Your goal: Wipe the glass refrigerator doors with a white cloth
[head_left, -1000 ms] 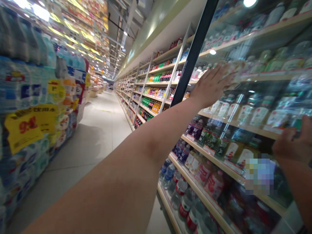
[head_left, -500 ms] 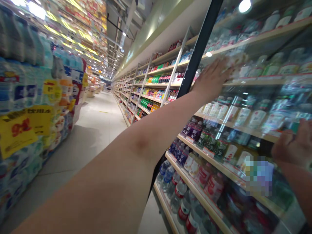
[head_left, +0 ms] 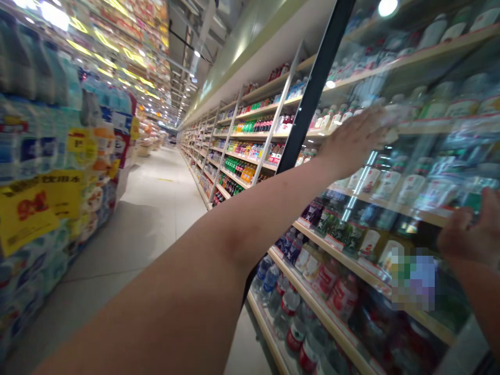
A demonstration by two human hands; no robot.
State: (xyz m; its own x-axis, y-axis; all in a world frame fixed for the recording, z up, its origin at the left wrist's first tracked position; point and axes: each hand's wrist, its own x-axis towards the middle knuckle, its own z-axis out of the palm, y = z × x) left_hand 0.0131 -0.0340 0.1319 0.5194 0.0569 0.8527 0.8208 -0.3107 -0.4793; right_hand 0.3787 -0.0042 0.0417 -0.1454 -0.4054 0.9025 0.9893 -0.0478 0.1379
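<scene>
My left arm stretches across the view, and my left hand lies against the glass door of a drinks cabinet. Under its fingers is a pale, crumpled cloth, blurred by motion and pressed to the glass. At the right edge my right hand is raised close to the same glass, thumb and fingers apart and partly cut off by the frame. A teal patch shows beside its fingertips; whether it lies behind the glass I cannot tell. Rows of bottles stand on shelves behind the door.
The door's dark frame slants past my forearm. Beyond it, open drink shelves run down the aisle. Stacked water packs with yellow price signs line the left side. Pale floor lies between. Reflections and a blurred-out patch show on the glass.
My left hand and the cloth have slid a little right and down over the glass. More bottles show to the left of the hand. My right hand has barely moved.
</scene>
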